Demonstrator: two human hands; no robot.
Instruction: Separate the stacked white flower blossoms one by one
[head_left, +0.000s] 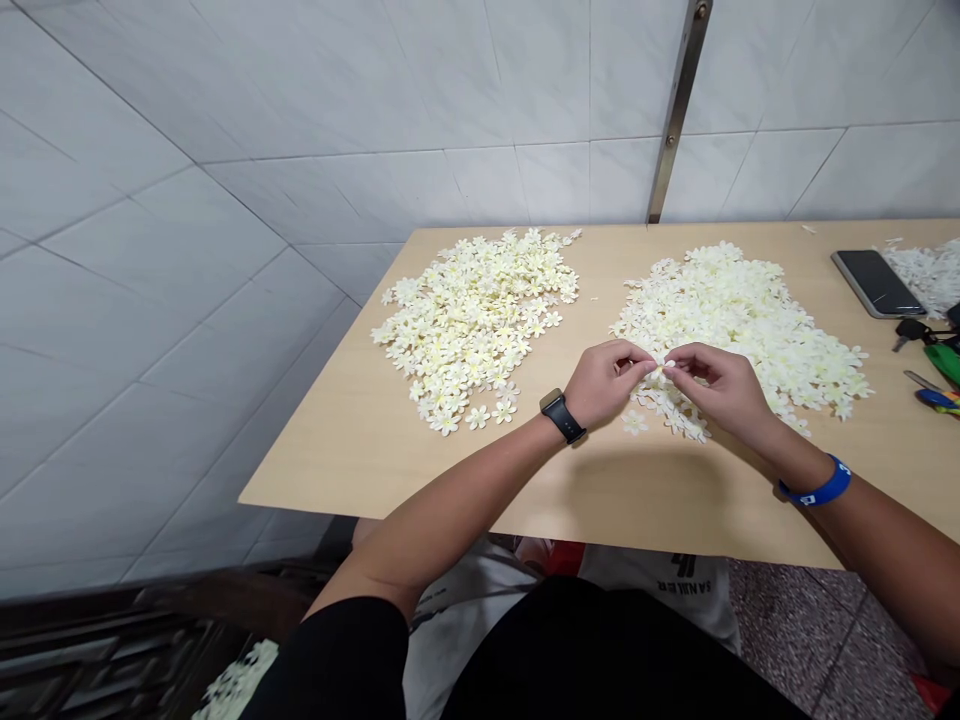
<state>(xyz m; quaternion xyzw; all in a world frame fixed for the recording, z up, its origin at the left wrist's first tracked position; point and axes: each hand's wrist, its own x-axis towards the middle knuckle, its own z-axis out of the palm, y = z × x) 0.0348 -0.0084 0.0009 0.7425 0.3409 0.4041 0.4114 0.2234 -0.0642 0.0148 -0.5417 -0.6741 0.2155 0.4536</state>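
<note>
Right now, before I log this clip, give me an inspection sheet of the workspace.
surface: light wood table
job's things: one cream blossom pinched between both hands; loose left pile and denser right pile of like blossoms
grips: left hand, black watch on its wrist; right hand, blue wristband on its wrist
clutter: smartphone, keys, green object, white heap at the table's far right
cables: nothing seen
surroundings: white tiled wall, metal strip, speckled floor

Between left grip (609, 385) and right grip (721, 392), one flower (661, 372). On the surface (360, 450), behind and left of the left grip, a flower pile (472, 320); behind the right grip and reaching under it, a second pile (739, 320); well right of both, a phone (875, 283), keys (909, 333) just before it.
</note>
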